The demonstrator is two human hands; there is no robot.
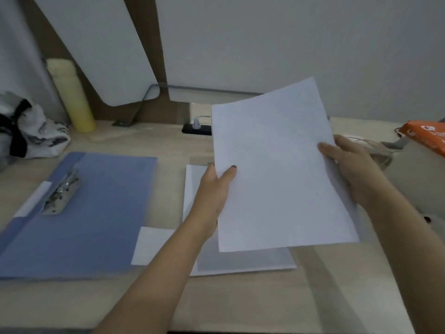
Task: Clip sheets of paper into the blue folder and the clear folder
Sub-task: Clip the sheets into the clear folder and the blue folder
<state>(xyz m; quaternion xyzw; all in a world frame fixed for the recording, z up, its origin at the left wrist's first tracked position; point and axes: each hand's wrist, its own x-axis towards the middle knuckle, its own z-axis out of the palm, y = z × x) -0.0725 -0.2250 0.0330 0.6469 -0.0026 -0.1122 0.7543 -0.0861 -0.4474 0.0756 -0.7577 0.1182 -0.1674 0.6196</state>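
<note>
We hold the sheets of paper (pixel 277 169) lifted above the desk (pixel 240 304), left hand (pixel 212 196) and right hand (pixel 354 169) each closed on a side edge to keep them square, the open blue folder (pixel 96 213) waiting at left.

White lettering on the orange bag (pixel 427 137) is too blurred to read (nothing else printed).

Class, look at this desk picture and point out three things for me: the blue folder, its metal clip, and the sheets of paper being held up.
blue folder (pixel 101 213): head view, on the bare middle of its open cover.
metal clip (pixel 63 192): head view, on the shiny lever near the folder's left edge.
sheets of paper (pixel 277 169): head view, on the middle of the front sheet.
</note>
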